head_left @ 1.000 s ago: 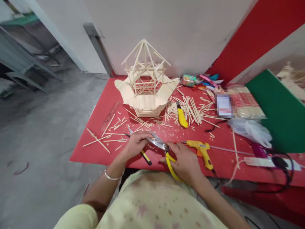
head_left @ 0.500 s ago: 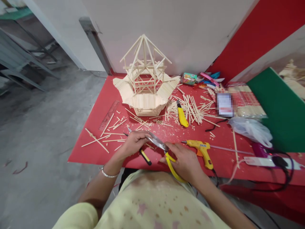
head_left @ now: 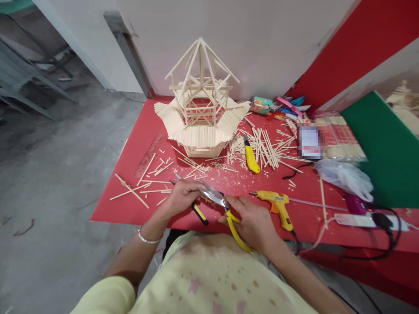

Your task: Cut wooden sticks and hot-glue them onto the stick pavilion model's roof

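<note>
My right hand (head_left: pixel 253 224) is closed around the yellow handles of a pair of scissors (head_left: pixel 220 200), whose steel blades point left toward my left hand (head_left: pixel 183 196). My left hand is pinched near the blade tips, holding something I cannot make out, probably a thin stick. Under my left hand lies a black and yellow tool (head_left: pixel 199 213). A model house of pale sticks (head_left: pixel 201 109) stands at the back of the red table (head_left: pixel 131 205).
A yellow glue gun (head_left: pixel 276 205) lies right of my right hand. A yellow utility knife (head_left: pixel 251 159) and several loose sticks (head_left: pixel 266 150) lie behind. A ruler (head_left: pixel 149 155), cables, a plastic bag (head_left: pixel 345 176) and a green board (head_left: pixel 384 152) are around.
The view has tilted slightly, so the model house sits higher in frame. Both hands stay together at the scissors with hardly any movement.
</note>
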The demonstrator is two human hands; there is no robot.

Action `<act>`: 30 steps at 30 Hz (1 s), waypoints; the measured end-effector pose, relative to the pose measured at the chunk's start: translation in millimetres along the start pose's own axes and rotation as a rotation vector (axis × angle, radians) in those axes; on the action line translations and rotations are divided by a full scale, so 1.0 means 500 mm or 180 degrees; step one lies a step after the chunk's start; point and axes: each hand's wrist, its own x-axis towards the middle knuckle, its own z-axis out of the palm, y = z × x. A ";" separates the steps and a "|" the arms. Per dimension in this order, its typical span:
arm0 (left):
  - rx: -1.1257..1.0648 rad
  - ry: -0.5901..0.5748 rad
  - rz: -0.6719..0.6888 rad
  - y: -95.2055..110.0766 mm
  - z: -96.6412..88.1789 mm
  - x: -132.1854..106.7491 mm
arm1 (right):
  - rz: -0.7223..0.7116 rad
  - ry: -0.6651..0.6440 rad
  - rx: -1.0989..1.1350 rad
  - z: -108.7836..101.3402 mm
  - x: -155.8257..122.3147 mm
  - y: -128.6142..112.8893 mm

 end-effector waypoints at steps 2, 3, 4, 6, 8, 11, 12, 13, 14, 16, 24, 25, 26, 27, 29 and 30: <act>-0.0040 0.0043 -0.0019 0.000 0.003 -0.003 | -0.0015 0.0027 0.0032 0.006 -0.004 0.002; -0.0064 0.0040 -0.0027 0.000 0.005 -0.004 | -0.0025 0.0039 0.0077 0.010 -0.006 0.004; -0.0096 0.0023 -0.0033 0.001 0.007 -0.004 | -0.0031 0.0043 0.0144 0.015 -0.008 0.006; -0.0167 -0.0046 -0.0049 0.002 0.008 -0.003 | -0.0034 0.0040 0.0317 0.022 -0.010 0.011; -0.0220 -0.0098 -0.0057 0.001 0.009 -0.002 | -0.0027 0.0022 0.0458 0.025 -0.011 0.014; -0.0144 -0.0052 -0.0046 -0.005 0.006 -0.001 | 0.0057 -0.0004 0.0361 0.018 -0.005 0.012; -0.0094 -0.0019 -0.0047 -0.008 0.005 -0.001 | 0.0096 -0.0008 0.0275 0.013 -0.003 0.010; -0.0050 0.0016 -0.0038 -0.011 0.004 -0.001 | 0.0125 -0.0010 0.0197 0.009 0.000 0.008; -0.0017 0.0038 -0.0020 -0.014 0.003 -0.002 | 0.0144 -0.0011 0.0142 0.004 0.002 0.006; 0.0017 0.0058 0.0026 -0.017 0.002 -0.002 | 0.0152 -0.0018 0.0103 -0.001 0.004 0.002; 0.0043 0.0047 -0.0075 0.001 0.008 -0.002 | 0.0065 0.0036 0.0054 0.012 -0.005 0.010; -0.0011 0.0012 -0.0090 0.002 0.009 -0.002 | 0.0039 0.0015 0.0115 0.012 -0.006 0.012; -0.0063 -0.0020 -0.0102 0.003 0.009 -0.002 | 0.0025 -0.0009 0.0179 0.012 -0.006 0.013; -0.0096 -0.0037 -0.0121 0.002 0.010 -0.002 | 0.0030 -0.0029 0.0225 0.012 -0.006 0.013; -0.0130 -0.0027 -0.0202 -0.002 0.010 -0.002 | 0.0109 -0.0067 0.0234 0.010 -0.004 0.014; -0.0168 -0.0006 -0.0288 -0.004 0.009 -0.002 | 0.0190 -0.0088 0.0214 0.010 -0.004 0.013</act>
